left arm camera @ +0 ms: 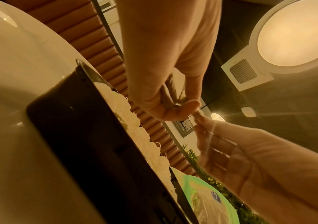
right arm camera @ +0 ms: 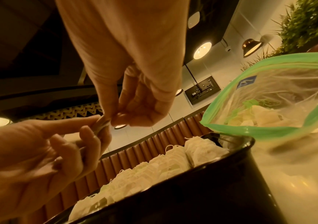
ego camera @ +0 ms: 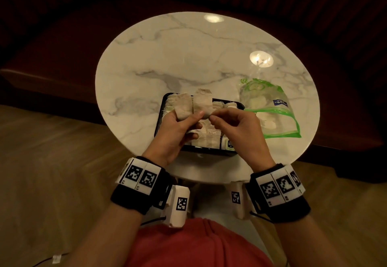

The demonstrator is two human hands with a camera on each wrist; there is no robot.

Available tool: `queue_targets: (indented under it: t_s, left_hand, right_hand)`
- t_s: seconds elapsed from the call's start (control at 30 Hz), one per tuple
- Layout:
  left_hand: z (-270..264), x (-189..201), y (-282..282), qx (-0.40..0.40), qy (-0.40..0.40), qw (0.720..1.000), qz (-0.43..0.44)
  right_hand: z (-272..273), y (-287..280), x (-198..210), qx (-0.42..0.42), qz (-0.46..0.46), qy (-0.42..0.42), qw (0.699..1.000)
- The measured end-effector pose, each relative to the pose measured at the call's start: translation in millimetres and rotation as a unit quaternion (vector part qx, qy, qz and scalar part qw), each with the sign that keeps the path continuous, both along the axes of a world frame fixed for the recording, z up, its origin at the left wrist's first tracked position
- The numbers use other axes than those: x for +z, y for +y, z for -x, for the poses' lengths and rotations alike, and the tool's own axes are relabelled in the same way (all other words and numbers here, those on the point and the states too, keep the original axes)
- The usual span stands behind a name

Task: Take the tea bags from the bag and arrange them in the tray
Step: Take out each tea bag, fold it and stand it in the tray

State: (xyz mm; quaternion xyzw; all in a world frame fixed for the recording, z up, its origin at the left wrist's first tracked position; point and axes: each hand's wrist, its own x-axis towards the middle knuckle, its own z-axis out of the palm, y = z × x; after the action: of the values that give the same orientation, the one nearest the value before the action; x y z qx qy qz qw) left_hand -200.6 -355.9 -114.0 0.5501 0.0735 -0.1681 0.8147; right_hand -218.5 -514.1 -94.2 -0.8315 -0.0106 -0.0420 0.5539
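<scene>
Tea bags, beige paper (ego camera: 193, 104), pinched upright in left hand (ego camera: 178, 128). Right hand (ego camera: 234, 124) nipping one's lower corner. Black plastic tray (ego camera: 238, 104) right underneath.

Glossy marble table (ego camera: 167, 57), plastic bag (ego camera: 270, 103)

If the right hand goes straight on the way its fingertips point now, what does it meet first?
Most likely the beige paper tea bag that the right hand already pinches at a corner, and just behind it the thumb of the left hand. Depth is hard to judge.
</scene>
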Motion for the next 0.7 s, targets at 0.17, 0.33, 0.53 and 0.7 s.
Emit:
queue_targets:
  t_s: [0.17,0.33,0.53,0.7]
  left_hand:
    - [-1.1,0.7,-1.8,0.013,-0.017,0.998,-0.054]
    - [-2.6,-1.4,-5.6,0.048,-0.016,0.998,-0.047]
    - [-2.5,1.7,-6.2,0.051,-0.012,0.999,-0.004]
    - [-2.7,4.7,-6.2,0.042,-0.006,0.999,0.008]
  right_hand:
    - [0.4,2.1,-1.7,-0.046,0.079,-0.078,0.993]
    - [1.6,3.2,-5.6,-0.039,0.116,-0.141,0.982]
    - [2.6,5.2,-8.3,0.018,0.148,-0.165,0.975]
    - [4.4,-0.2,-4.3,0.042,0.128,-0.128,0.983]
